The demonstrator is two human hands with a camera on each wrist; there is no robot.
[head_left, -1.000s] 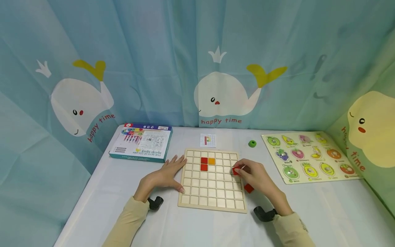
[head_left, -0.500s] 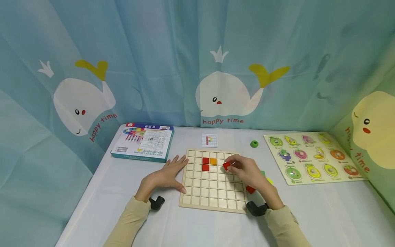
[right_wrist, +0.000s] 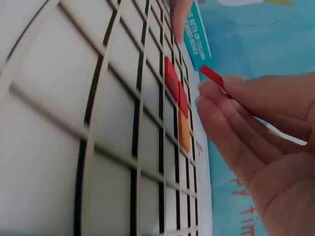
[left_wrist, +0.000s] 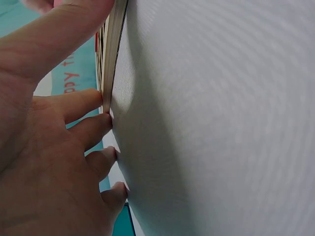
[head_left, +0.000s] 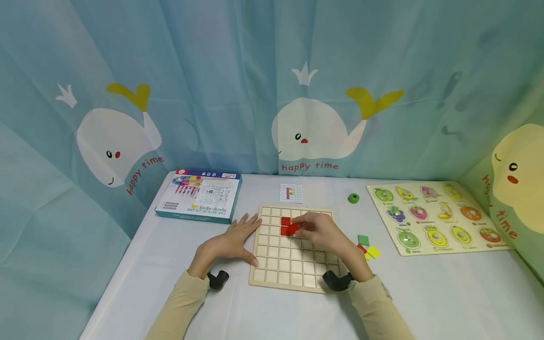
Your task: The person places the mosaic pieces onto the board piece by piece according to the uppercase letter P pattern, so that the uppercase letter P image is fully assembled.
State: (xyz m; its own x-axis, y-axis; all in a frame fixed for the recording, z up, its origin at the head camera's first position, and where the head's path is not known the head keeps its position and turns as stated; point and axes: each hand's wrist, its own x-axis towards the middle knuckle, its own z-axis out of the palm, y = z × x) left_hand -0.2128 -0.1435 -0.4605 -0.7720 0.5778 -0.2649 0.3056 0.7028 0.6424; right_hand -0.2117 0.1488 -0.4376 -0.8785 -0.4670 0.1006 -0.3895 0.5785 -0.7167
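Observation:
A wooden grid board [head_left: 272,264] lies on the table, with two red square tiles in one column, the upper red tile [head_left: 285,221] and the lower red tile [head_left: 284,230]. An orange tile [right_wrist: 184,129] sits beside the upper one, hidden by my fingers in the head view. Thumb and fingers of my right hand [head_left: 325,232] pinch another red tile [right_wrist: 211,74], above the board near the two placed tiles. My left hand [head_left: 227,243] spreads along the board's left side, thumb at the lower rim and fingertips by the upper edge.
Right of the board lie a green tile [head_left: 363,240], a yellow tile [head_left: 374,252] and red pieces partly behind my wrist. A pattern card [head_left: 291,193], a green bead [head_left: 353,198], a toy box [head_left: 199,196] and a fruit puzzle board [head_left: 433,217] stand farther back.
My right hand has carried the red tile leftward from the board's right edge to beside the placed red tiles. Green and yellow tiles have come into view behind it. The left hand stays put.

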